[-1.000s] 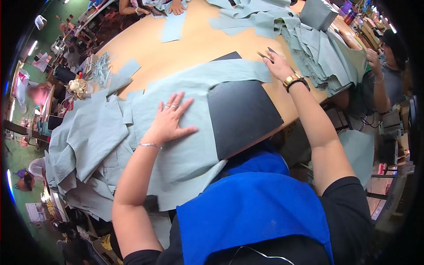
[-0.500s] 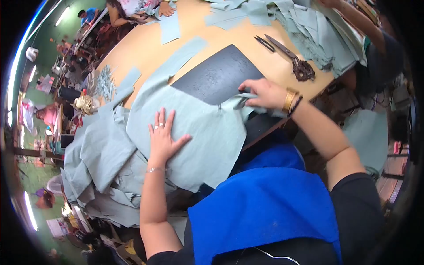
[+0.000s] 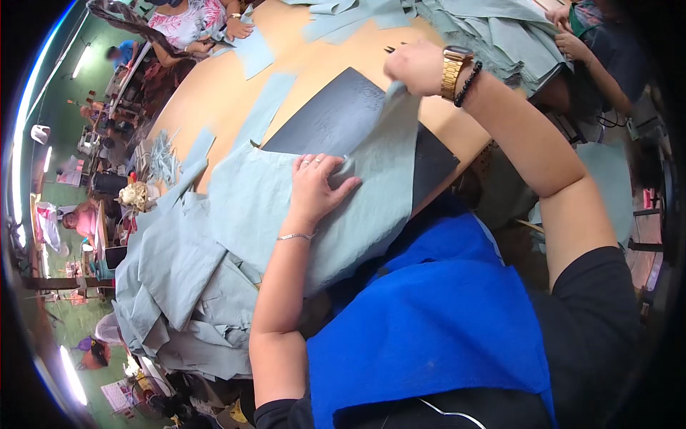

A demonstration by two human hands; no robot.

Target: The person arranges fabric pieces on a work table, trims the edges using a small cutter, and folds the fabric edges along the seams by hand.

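A pale grey-green piece of fabric (image 3: 264,196) spreads over the table edge, partly covering a dark, shiny flat sheet (image 3: 321,111). My left hand (image 3: 318,189) rests on the fabric with its fingers curled, and the cloth bunches into a small fold between thumb and forefinger. Raised at the far side of the sheet, my right hand (image 3: 418,68) is closed on a corner of the same fabric, which stretches up towards it. Small dark tips (image 3: 390,50) poke out beside my right hand. The large shears are hidden from view.
A heap of the same cloth (image 3: 179,264) hangs at the left edge. Thin offcuts (image 3: 166,157) lie on the table (image 3: 207,93). Stacked cloth (image 3: 493,43) sits at the upper right, near a co-worker's hands (image 3: 572,43). Another person's hand (image 3: 239,28) touches cloth at the top.
My right hand has moved up and away from me, lifting the fabric's corner over the dark sheet. My left hand has shifted right and up, from lying flat to curled fingers.
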